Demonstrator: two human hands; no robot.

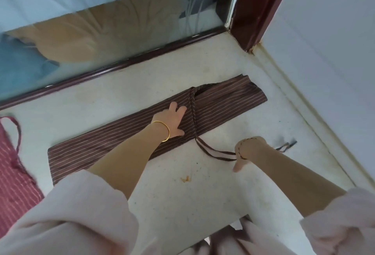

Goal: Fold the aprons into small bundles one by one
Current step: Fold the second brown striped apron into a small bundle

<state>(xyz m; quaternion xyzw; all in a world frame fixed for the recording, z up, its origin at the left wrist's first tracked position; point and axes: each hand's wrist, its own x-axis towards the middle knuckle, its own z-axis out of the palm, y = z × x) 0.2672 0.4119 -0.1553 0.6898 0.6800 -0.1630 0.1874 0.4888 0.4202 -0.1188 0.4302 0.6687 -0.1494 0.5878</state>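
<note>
A brown apron with thin pale stripes (223, 102) lies on the pale floor, folded into a long narrow strip that runs from lower left to upper right. My left hand (172, 119) presses flat on the middle of the strip, fingers spread. A brown strap (213, 153) crosses the strip beside that hand and trails toward me. My right hand (246, 150) grips this strap just in front of the strip, with the strap wound round the hand. The strap's loose ends (286, 146) lie on the floor to the right.
A red striped apron (12, 183) with a looped strap lies at the left edge. A dark wooden door sill (113, 67) and glass panel bound the far side. A wall with a skirting (316, 112) runs along the right. A small orange stain (185, 178) marks the floor.
</note>
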